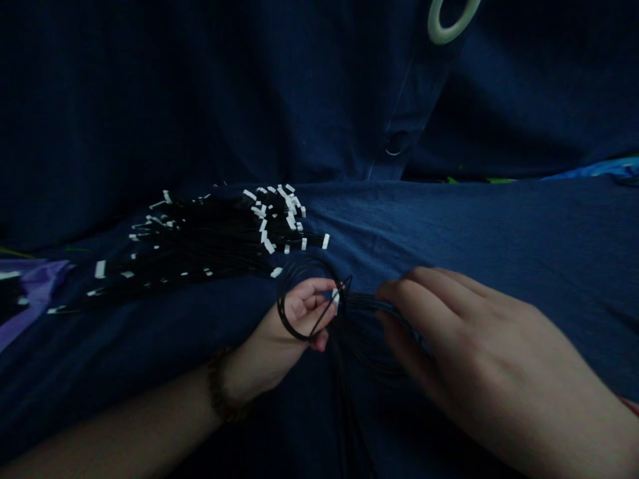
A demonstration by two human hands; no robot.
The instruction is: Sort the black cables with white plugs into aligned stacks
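My left hand (307, 313) is closed in a pinch on thin black cables near a white connector (335, 301). A loop of black cable (285, 319) hangs around that hand. To the right, my right hand (479, 352) has its thumb and fingers closed around the bundle of black cables (362, 301) that runs between the two hands; its fingertips are partly hidden. More cable strands dangle below the hands into shadow. Beyond my left hand lies a pile of black cables (214, 233) with white ends on both sides.
Dark blue cloth (449, 226) spreads under the pile and hands. Purple plastic (47, 286) lies at the far left. A pale ring (439, 33) shows at the top, and bright blue material (594, 168) at the right edge. My left wrist wears a beaded bracelet (219, 386).
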